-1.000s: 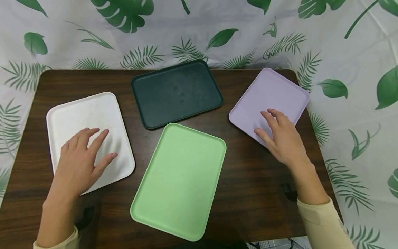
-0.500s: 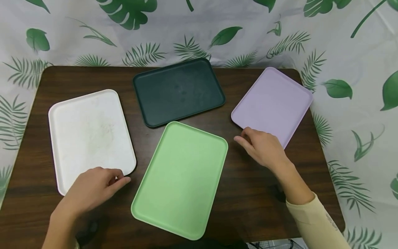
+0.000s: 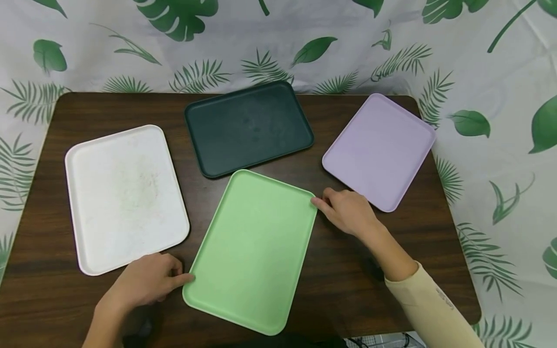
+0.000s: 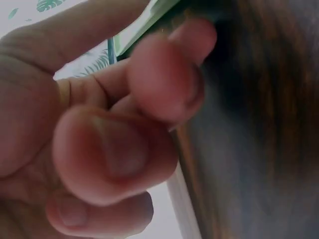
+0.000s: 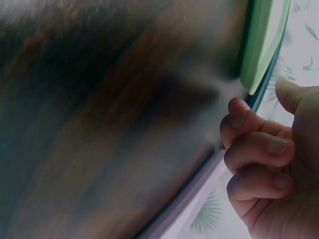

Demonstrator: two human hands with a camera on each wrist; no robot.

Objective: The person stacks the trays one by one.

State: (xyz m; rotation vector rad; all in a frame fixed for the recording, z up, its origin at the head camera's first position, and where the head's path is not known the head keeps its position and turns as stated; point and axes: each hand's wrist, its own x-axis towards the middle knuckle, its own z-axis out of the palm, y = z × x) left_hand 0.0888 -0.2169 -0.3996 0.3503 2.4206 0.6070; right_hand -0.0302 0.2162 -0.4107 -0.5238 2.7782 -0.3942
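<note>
A light green tray [image 3: 252, 251] lies slantwise in the middle of the table. At its lower left edge my left hand [image 3: 148, 278] pinches the rim, thumb on top and fingers curled by the side; in the left wrist view the fingertips [image 4: 164, 74] hang beside the tray's edge. My right hand [image 3: 348, 210] is at the tray's upper right corner, its thumb over the rim in the head view. The right wrist view shows a gap between that thumb and the tray corner [image 5: 254, 69], with the other fingers [image 5: 254, 154] loosely bent below.
A white tray [image 3: 126, 198] lies at the left, a dark green tray [image 3: 250, 128] at the back, and a lilac tray [image 3: 383, 150] at the right. All rest on the dark wooden table [image 3: 357, 290]. Leaf-print cloth [image 3: 243, 29] borders its back and sides.
My left hand has moved off the white tray, right and down to the green tray. My right hand has moved left from the lilac tray to the green one's corner. The trays lie as before.
</note>
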